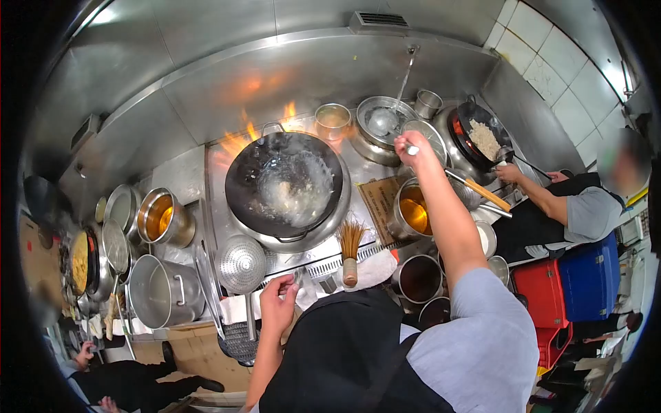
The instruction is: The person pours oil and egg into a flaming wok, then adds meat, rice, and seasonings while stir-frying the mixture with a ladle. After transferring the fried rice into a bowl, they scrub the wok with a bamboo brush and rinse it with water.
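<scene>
My right hand (412, 148) is closed on the handle of a ladle. The ladle's bowl (383, 122) is over a round metal basin (365, 109), under a stream of water from the wall tap (412, 49). Low at the front of the stove, my left hand (279, 303) has loosely bent fingers with a gap at the thumb, and nothing shows in it. Beside it is a perforated skimmer (241, 263). A black wok (241, 172) sits on the burner ahead, wet and steaming inside, with flames behind its rim. A bamboo brush (350, 241) stands near its front edge.
Pots of amber liquid (415, 210) and dark liquid (421, 277) stand right of the wok. A large empty pot (162, 292) is at left. At right, another person (551, 206) works a second wok (470, 120) holding pale food. Another person (124, 382) is at lower left.
</scene>
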A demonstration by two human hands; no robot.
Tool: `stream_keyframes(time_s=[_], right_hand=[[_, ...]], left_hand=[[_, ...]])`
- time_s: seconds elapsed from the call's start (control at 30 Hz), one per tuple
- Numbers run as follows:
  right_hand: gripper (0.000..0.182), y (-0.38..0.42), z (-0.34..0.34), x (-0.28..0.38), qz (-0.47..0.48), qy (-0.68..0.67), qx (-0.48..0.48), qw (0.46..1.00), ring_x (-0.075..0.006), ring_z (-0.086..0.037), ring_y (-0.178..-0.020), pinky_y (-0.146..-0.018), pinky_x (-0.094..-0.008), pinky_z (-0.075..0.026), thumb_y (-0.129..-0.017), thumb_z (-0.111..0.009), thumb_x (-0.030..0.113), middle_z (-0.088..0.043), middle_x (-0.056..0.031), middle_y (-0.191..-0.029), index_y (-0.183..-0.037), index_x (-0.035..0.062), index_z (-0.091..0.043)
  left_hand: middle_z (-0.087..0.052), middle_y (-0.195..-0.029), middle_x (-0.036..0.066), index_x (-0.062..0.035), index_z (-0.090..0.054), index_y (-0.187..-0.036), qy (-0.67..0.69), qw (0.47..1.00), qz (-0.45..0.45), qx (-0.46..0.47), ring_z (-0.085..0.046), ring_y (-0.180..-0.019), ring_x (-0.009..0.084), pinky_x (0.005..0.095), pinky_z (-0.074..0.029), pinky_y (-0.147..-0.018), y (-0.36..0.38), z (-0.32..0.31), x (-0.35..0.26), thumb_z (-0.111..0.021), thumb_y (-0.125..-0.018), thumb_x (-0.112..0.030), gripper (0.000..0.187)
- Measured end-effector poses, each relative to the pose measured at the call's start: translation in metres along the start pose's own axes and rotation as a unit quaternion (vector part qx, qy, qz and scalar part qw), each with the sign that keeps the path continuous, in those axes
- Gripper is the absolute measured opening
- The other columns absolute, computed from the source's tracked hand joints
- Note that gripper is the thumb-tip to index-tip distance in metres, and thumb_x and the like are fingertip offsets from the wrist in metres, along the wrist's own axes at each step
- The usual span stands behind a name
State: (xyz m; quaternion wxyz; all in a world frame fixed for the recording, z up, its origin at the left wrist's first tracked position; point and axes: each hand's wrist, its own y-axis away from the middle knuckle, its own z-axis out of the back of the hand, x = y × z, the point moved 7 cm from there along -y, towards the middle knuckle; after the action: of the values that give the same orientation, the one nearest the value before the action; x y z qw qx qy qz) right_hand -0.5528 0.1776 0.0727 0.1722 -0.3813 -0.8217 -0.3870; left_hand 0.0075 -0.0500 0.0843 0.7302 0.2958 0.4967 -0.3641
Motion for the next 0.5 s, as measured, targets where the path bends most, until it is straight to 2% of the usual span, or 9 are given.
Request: stream_keyframes(time_s=[0.03,0.1,0.17,0.23,0.3,0.4,0.5], right_hand=[[0.01,0.021,-0.005,0.001,-0.001,0.002,0.001,1.0,-0.0136,-0.055,-0.057,-0.045,-0.0309,-0.048,-0.093,-0.05,-0.001,-0.057,-0.01,-0.084,-0.102,-0.0058,-0.05],[0.014,0.083,-0.01,0.007,0.03,-0.094,0.034,0.995,-0.0131,-0.053,-0.056,-0.046,-0.0224,-0.045,-0.096,-0.045,-0.004,-0.053,-0.0117,-0.087,-0.106,-0.0125,-0.042],[0.016,0.127,-0.009,0.0,-0.034,-0.135,0.061,0.988,-0.0128,-0.054,-0.058,-0.047,-0.0236,-0.047,-0.096,-0.045,-0.003,-0.053,-0.0144,-0.093,-0.109,-0.0115,-0.04],[0.021,0.172,-0.006,-0.008,-0.032,-0.129,0.057,0.99,-0.0131,-0.054,-0.061,-0.049,-0.0236,-0.05,-0.095,-0.048,-0.003,-0.054,-0.0129,-0.09,-0.113,-0.0131,-0.042],[0.021,0.218,-0.013,-0.026,-0.116,-0.169,0.127,0.97,-0.012,-0.054,-0.062,-0.05,-0.0225,-0.05,-0.096,-0.049,-0.002,-0.055,-0.0129,-0.091,-0.112,-0.0137,-0.044],[0.02,0.276,-0.019,-0.046,-0.135,-0.147,0.171,0.965,-0.0123,-0.055,-0.066,-0.054,-0.0247,-0.051,-0.099,-0.051,0.0,-0.056,-0.0132,-0.095,-0.114,-0.0145,-0.048],[0.026,0.317,-0.027,-0.072,-0.106,-0.061,0.186,0.975,-0.012,-0.055,-0.068,-0.056,-0.0274,-0.051,-0.097,-0.056,-0.002,-0.061,-0.0162,-0.103,-0.122,-0.0061,-0.05]], left_hand=[[-0.074,-0.107,0.015,0.0047,-0.072,-0.12,0.001,1.0,0.0,-0.002,-0.072,-0.094,0.0176,0.0309,-0.058,-0.087,-0.003,0.0,0.002,-0.075,-0.094,-0.004,0.027],[-0.075,-0.108,0.014,0.0042,-0.072,-0.121,0.036,0.999,-0.008,0.025,-0.072,-0.094,0.0167,0.0305,-0.058,-0.087,-0.008,-0.004,0.008,-0.075,-0.094,-0.005,0.028],[-0.075,-0.109,0.013,0.0038,-0.072,-0.122,0.047,0.998,-0.001,0.04,-0.071,-0.094,0.016,0.0303,-0.057,-0.087,-0.012,-0.003,0.008,-0.075,-0.095,-0.006,0.029],[-0.076,-0.109,0.012,0.0034,-0.071,-0.123,0.056,0.996,0.003,0.062,-0.071,-0.094,0.0152,0.0301,-0.057,-0.087,-0.013,-0.003,0.008,-0.075,-0.095,-0.006,0.03],[-0.076,-0.11,0.01,0.0024,-0.071,-0.124,0.101,0.99,0.026,0.094,-0.07,-0.094,0.0138,0.0294,-0.057,-0.088,-0.016,-0.009,0.01,-0.074,-0.097,-0.006,0.029],[-0.076,-0.112,0.01,0.0017,-0.071,-0.124,0.117,0.985,0.032,0.125,-0.069,-0.097,0.0127,0.0285,-0.055,-0.091,-0.016,-0.021,-0.007,-0.073,-0.098,-0.006,0.027],[-0.076,-0.113,0.01,0.0023,-0.069,-0.127,0.179,0.965,0.046,0.187,-0.069,-0.101,0.0134,0.0288,-0.054,-0.094,-0.015,-0.038,-0.018,-0.071,-0.1,-0.006,0.029]])
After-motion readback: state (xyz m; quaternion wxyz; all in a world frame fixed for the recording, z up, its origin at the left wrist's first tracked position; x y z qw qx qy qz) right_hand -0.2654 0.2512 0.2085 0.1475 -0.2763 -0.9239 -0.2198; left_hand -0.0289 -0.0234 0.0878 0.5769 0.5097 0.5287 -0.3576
